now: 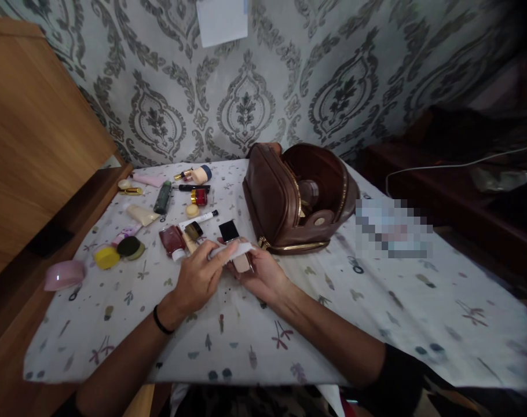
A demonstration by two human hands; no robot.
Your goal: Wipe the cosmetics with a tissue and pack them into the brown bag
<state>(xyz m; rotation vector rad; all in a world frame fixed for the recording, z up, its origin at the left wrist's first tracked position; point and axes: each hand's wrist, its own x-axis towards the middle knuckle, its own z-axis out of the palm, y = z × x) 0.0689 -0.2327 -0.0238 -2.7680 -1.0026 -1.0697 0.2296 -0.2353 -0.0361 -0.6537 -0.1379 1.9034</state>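
My right hand (pixel 267 277) is wrapped round a foundation bottle (pixel 242 264) with a square black cap (pixel 229 231), tilted above the tablecloth. My left hand (pixel 196 282), with a black band at the wrist, pinches a white wipe or tissue (pixel 241 249) and lays it across the bottle. Fingers and wipe hide part of the bottle. Just left of my hands lie a dark red bottle (pixel 172 240) with a white cap and a jar with a dark lid (pixel 194 231). A brown leather cosmetic bag (pixel 270 202) stands unzipped beyond my right hand, with a few items inside.
Several cosmetics spread across the left of the tablecloth (pixel 159 347), among them a green bottle (pixel 163 198), a cream tube (pixel 142 215), a red jar (pixel 199 197) and a pink container (pixel 64 275). Wooden furniture (pixel 41 133) borders the left. A blurred-out item (pixel 394 229) lies right of the bag.
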